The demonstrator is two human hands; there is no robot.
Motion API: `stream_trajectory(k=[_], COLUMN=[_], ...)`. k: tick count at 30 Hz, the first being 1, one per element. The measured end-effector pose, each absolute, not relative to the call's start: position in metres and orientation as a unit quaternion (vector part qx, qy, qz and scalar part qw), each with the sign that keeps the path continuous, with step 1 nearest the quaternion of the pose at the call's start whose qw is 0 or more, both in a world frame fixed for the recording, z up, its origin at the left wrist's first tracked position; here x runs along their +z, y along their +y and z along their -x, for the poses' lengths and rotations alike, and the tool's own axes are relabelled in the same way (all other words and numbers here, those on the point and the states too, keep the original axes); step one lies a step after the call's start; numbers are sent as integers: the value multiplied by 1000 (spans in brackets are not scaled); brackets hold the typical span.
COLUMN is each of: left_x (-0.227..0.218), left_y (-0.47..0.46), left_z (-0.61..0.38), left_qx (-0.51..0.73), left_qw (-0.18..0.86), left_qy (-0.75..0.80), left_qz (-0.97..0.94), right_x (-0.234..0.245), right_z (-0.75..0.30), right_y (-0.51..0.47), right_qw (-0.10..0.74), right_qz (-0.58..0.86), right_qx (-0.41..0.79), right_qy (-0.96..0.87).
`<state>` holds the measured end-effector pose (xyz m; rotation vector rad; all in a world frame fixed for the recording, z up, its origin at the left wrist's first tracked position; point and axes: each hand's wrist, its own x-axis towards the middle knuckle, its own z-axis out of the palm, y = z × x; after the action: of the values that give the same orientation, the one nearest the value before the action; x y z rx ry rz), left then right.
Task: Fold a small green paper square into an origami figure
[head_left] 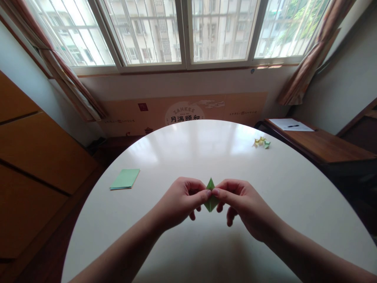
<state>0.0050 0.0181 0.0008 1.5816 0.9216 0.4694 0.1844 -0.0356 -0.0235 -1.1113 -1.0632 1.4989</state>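
Note:
A small piece of green origami paper (211, 204), folded into a diamond with a crease down its middle, is held upright above the white table. My left hand (188, 195) pinches its left side between thumb and fingers. On the opposite side my right hand (234, 195) grips it the same way, and the two thumb tips almost meet over the diamond's centre. The lower fingers of both hands are loosely curled below the paper. Parts of the diamond's sides are hidden behind the thumbs.
The round white table (165, 157) bears a stack of light green paper squares (125, 179) at left. Several small folded paper pieces (261, 142), yellow and green, lie at the far right. Beyond the table's right edge, a wooden desk (330, 145) holds white paper (285, 124) and a pen (293, 126).

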Motion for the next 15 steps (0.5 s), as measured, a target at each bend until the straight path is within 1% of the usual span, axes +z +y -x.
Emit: stream_trajectory(k=[5,15], left_x=[2,-4], left_y=[16,14], left_z=[-6,-10], left_qx=[185,181], left_qw=[593,601], left_qy=[396,395], left_qz=[-676,-671], right_x=[-24,-27], right_z=[-185,-183], right_y=[-34,-36], right_qw=[489,522], right_qz=[455,423], right_qx=[604,623], right_qy=[-435,-400])
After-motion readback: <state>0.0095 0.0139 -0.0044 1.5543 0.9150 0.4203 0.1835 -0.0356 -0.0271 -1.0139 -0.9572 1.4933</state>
